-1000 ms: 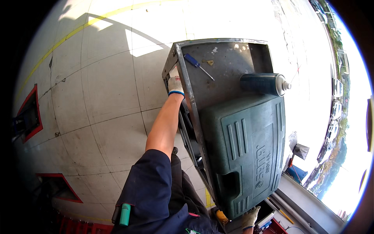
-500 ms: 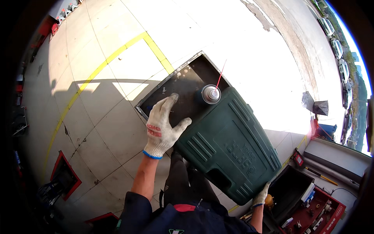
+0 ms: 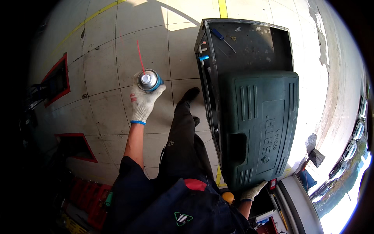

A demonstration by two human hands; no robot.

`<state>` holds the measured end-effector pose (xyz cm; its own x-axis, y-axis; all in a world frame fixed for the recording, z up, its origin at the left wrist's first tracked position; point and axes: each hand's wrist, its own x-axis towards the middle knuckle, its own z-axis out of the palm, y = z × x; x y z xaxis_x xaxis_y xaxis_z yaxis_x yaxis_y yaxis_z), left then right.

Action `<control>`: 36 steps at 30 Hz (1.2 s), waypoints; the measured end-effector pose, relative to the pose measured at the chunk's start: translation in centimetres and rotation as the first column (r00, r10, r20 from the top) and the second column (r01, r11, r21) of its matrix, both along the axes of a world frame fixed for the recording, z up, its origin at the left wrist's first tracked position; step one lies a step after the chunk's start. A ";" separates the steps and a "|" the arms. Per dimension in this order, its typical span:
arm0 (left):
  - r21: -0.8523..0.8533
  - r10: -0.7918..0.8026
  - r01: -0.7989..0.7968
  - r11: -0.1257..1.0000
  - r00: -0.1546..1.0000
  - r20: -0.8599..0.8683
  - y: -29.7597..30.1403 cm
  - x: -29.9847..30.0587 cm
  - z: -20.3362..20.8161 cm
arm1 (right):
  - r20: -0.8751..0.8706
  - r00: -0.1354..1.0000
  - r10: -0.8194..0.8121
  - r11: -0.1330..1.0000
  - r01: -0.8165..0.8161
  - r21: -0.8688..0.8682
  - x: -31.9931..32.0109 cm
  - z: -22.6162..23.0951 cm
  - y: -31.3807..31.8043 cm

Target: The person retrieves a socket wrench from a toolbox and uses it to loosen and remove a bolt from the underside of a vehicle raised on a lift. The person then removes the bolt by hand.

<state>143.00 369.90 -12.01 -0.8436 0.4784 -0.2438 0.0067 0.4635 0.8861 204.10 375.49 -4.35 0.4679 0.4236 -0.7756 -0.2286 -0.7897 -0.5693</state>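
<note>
Held out over the tiled floor, my left hand in a white knit glove is closed round an aerosol spray can. A thin red straw sticks up from its nozzle. To the right, a dark green moulded tool case lies on a metal cart and covers much of its top. My gloved right hand grips the case's near edge; its fingers are partly hidden there. A blue-handled screwdriver lies on the bare far part of the cart top.
A blue cylindrical item shows at the cart's left side. Red-framed stands are on the floor at left. A red rack stands at lower left, and an open red tool tray at lower right. Parked cars are outside.
My left hand, open and empty over the cart before, has taken hold of the spray can and carried it off to the left. My view has turned; my right hand stays on the tool case.
</note>
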 end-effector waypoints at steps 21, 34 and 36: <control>-0.013 -0.916 0.916 0.401 0.401 -0.004 2.5 32.3 -27.2 | 0.252 0.916 0.312 0.933 -0.345 0.099 -0.1 0.6 0.0; -0.329 -0.896 0.865 0.379 0.431 0.101 2.5 25.1 -22.5 | 0.107 0.963 0.247 0.966 -0.254 0.057 -0.1 1.0 0.8; -0.243 -0.700 0.738 0.630 0.675 0.233 1.0 23.4 -21.1 | 0.038 0.966 0.255 0.964 -0.257 0.072 0.0 1.1 0.7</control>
<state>166.40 370.92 -33.11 -0.2218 0.8102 -0.5425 0.3674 0.5849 0.7232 204.08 376.15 -3.29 0.3576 0.5890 -0.7247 -0.0072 -0.7743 -0.6328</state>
